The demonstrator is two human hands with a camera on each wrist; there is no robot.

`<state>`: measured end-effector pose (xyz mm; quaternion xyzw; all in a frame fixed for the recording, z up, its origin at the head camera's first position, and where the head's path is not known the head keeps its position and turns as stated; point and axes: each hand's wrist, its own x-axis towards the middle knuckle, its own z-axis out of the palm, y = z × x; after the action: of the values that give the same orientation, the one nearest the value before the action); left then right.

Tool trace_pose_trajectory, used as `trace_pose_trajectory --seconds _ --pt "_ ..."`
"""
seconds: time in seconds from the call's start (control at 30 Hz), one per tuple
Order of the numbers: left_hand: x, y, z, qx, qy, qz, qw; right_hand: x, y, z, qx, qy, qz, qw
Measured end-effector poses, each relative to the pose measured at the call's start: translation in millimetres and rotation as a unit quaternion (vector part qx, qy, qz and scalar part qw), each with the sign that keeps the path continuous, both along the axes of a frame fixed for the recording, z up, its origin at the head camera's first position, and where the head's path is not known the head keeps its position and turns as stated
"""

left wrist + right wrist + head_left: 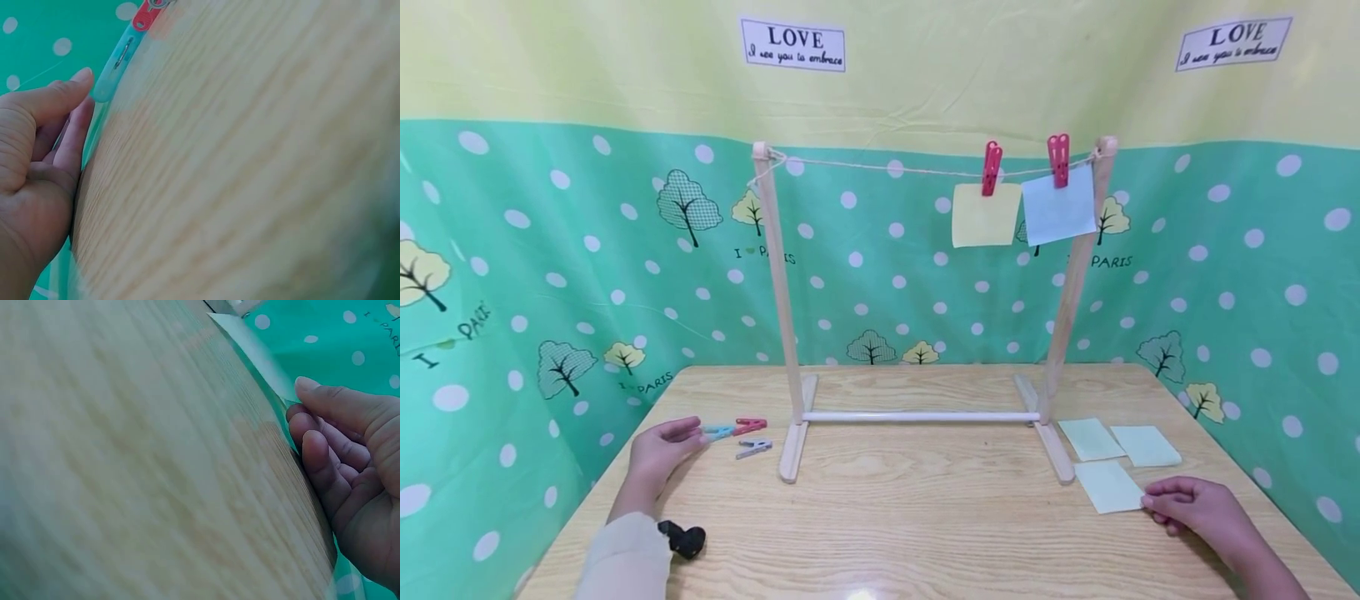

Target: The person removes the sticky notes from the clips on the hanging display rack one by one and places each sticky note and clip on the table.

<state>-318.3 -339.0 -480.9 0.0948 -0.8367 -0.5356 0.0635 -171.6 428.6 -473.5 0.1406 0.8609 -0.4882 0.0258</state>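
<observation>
At the left, my left hand (662, 454) reaches to a light blue clothespin (718, 432), thumb and fingertips right at its near end. That clothespin (115, 65) lies end to end with a red clothespin (750, 426), and a grey-purple clothespin (754, 448) lies just in front. On the right, my right hand (1198, 512) pinches the corner of a pale green paper sheet (1108, 487) between thumb and forefinger. In the right wrist view this sheet (256, 353) tilts up from the table at the pinched corner. Two more pale green sheets (1090, 439) lie behind it.
A wooden stand (778, 283) with a string (880, 167) between its posts stands mid-table. Red clothespins hold a yellow sheet (985, 218) and a light blue sheet (1060, 208) on the string's right part. A small black object (685, 540) lies by my left sleeve.
</observation>
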Motion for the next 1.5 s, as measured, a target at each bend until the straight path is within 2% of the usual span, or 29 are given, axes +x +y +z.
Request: trace_pose_trajectory --seconds 0.2,0.33,0.47,0.6,0.8,0.97,1.1,1.3,1.5 --pt "4.6 1 2.3 0.051 -0.003 0.002 0.9987 1.9 -1 0.5 -0.003 -0.004 -0.003 1.000" --pt "9.4 -2 4.0 0.063 -0.010 -0.002 0.9980 2.5 -2 1.6 0.006 0.001 -0.001 1.000" --pt "12.9 -3 8.9 0.057 -0.012 -0.013 0.9982 4.5 -4 7.0 0.031 0.028 0.003 0.999" --pt "16.5 -3 17.1 0.072 -0.011 -0.036 0.9967 5.2 -7 15.8 0.044 0.061 0.006 0.997" --pt "21.3 -2 26.7 0.100 0.019 -0.062 0.9928 5.6 -11 30.4 0.040 0.091 0.008 0.995" --pt "24.0 1 33.5 0.110 0.048 -0.082 0.9894 6.5 -14 36.4 0.036 0.117 0.002 0.992" --pt "25.2 7 39.2 0.106 0.052 -0.086 0.9892 8.6 -15 39.2 0.047 0.120 -0.001 0.992" --pt "25.5 20 49.3 0.065 0.051 -0.090 0.9926 9.0 -19 45.1 0.048 0.126 0.001 0.991" --pt "21.8 38 56.1 0.035 0.071 -0.111 0.9907 7.0 -26 52.9 0.035 0.162 0.017 0.986"
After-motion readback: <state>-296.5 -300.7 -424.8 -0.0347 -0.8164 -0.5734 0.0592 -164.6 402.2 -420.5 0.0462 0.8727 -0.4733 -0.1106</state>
